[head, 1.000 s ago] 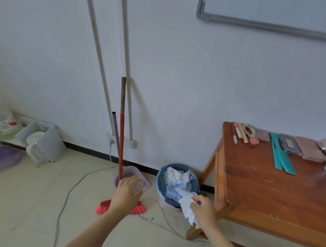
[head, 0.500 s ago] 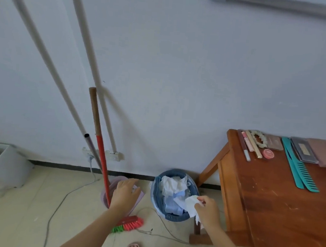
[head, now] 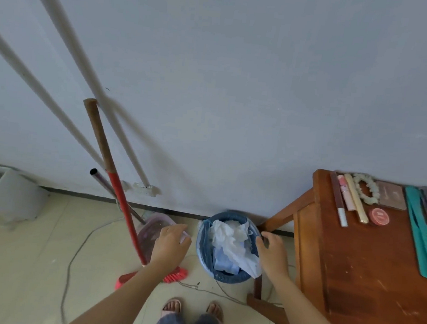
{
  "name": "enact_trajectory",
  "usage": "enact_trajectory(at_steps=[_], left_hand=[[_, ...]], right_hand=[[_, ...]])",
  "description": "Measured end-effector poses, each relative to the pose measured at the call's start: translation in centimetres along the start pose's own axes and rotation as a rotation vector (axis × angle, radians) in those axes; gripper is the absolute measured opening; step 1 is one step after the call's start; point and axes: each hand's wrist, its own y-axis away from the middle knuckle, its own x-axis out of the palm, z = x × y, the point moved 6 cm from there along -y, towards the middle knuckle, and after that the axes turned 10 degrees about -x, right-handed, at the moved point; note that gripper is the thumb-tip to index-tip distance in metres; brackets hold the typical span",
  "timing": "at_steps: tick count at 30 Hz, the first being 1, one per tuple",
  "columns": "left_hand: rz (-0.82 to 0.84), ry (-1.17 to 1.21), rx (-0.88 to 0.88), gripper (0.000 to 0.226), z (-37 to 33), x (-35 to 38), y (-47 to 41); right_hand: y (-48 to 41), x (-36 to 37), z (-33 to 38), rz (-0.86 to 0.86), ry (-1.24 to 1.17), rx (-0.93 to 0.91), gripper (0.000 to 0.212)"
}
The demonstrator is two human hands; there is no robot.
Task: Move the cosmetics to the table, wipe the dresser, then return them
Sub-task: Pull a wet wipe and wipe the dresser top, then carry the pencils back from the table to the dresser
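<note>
The cosmetics (head: pixel 355 200) lie in a row on the wooden table (head: pixel 365 273) to the right of the wastebasket (head: pixel 228 216), against the wall, with a red compact (head: pixel 379 216) and teal combs (head: pixel 422 237) among them; whether this top is the table or the dresser I cannot tell. Half a second ago the right hand (head: pixel 274 255) pinched a white tissue (head: pixel 234 241) above the wastebasket; now the tissue lies inside among other paper and the hand hovers at the right rim, fingers loosely spread and empty; so the wiping looks finished, leaving at most the return of the cosmetics. The left hand (head: pixel 171 246) hangs just left of the wastebasket; I cannot tell whether its bent fingers hold anything. A broom (head: pixel 123 205) leans further left. The compact's emblem is too small to read.
</note>
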Motion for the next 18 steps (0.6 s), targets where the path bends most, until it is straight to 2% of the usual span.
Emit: enact_trajectory(at_steps=[2, 8, 14, 18], left_hand=[[-0.003, 0.006, 0.027, 0.038, -1.5, 0.3, 0.3], [-0.024, -0.013, 0.18, 0.039, -5.9, -0.6, 1.4], [-0.064, -0.011, 0.421, 0.04, -12.4, -4.2, 3.2], [-0.079, -0.034, 0.621, 0.039, -17.6, -5.4, 5.8]], right_hand=[[-0.2, -1.5, 0.5, -0.019, 0.032, -0.057, 0.025], [-0.2, -6.5, 2.1, -0.106, 0.081, -0.185, 0.026], [2.5, -14.2, 5.2, -0.326, 0.117, -0.278, 0.019], [6.1, -20.0, 6.5, -0.51, 0.185, -0.265, 0.024]])
